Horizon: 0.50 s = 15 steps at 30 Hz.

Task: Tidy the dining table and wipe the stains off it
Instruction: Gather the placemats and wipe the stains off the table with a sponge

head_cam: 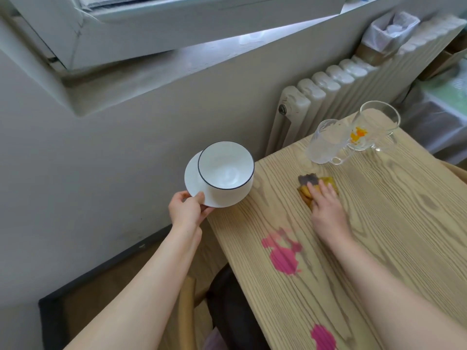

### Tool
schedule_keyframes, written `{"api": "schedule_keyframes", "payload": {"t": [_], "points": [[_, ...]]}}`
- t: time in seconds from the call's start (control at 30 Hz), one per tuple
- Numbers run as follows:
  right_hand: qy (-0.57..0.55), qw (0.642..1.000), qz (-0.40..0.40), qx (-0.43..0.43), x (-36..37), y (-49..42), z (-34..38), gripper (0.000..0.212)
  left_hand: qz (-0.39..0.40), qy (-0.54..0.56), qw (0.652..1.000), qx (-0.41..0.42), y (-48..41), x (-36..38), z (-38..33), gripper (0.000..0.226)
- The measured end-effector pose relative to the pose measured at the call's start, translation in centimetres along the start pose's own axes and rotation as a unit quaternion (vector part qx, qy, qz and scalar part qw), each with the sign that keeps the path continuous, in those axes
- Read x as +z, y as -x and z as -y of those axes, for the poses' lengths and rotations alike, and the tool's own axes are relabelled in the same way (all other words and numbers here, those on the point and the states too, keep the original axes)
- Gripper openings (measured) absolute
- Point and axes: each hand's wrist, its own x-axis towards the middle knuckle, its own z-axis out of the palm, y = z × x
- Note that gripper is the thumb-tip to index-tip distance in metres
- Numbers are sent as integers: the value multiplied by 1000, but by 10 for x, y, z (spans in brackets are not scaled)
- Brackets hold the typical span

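Note:
My left hand (188, 207) grips the rim of a white saucer (194, 178) held beyond the table's left edge, with a white bowl (225, 168) with a dark rim standing on it. My right hand (326, 205) presses with straight fingers on a yellow cloth (328, 181) with a grey patch, lying on the light wooden table (404, 223). A pink stain (284, 256) spreads near the table's left edge, and a second pink stain (323, 337) lies closer to me.
Two glass mugs (328, 145) (374, 127) stand at the table's far end, one with an orange print. A white radiator (328, 97) lines the wall behind. A wooden chair with a dark cushion (227, 306) stands at the left edge.

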Motion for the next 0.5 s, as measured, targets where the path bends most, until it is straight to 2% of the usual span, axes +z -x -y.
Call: {"api": "schedule_keyframes", "payload": {"t": [0.07,0.13,0.23,0.33,0.4,0.5], "points": [[3,1000,3,0,8,-1,22,62,2,7,1000,-3,3,2,2,20],[-10,995,38,-87,22,16,51,73,5,8,1000,-4,5,4,3,19],[-13,972,77,-223,47,70,84,69,3,4,1000,-5,7,9,5,19],[-14,962,72,-263,40,94,61,65,10,-7,1000,-3,9,14,6,20],[-4,974,55,-222,26,81,20,66,19,-10,1000,-1,10,16,7,22],[10,998,1,-59,-8,43,-33,61,32,-10,999,-1,11,18,10,26]]}}
